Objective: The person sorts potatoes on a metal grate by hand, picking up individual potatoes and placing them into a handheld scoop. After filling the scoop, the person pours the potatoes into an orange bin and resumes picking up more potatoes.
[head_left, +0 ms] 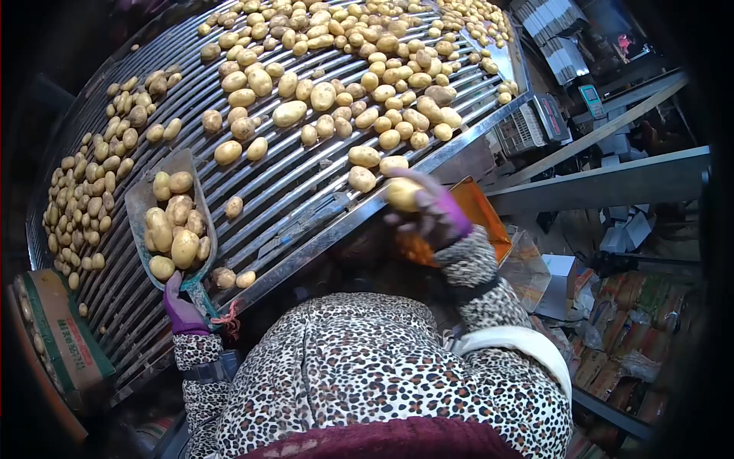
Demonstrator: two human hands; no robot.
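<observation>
My left hand (183,310), in a purple glove, is closed round the handle of a scoop (139,205). Several potatoes (184,248) fill the scoop, which rests on a sloping rack of metal bars (264,183). My right hand (434,208), gloved in purple and slightly blurred, grips a single potato (403,194) just past the rack's metal edge (451,150). Close to that hand, a few loose potatoes (362,179) lie on the bars. Two small potatoes (223,278) sit right of the scoop's handle.
Many potatoes (321,96) spread over the upper rack, and another heap (95,183) lies at the left. A cardboard box (65,329) stands lower left. An orange bag or bin (487,218) hangs beside my right wrist. Beams (612,180), a scale (550,117) and stacked sacks (638,314) are at the right.
</observation>
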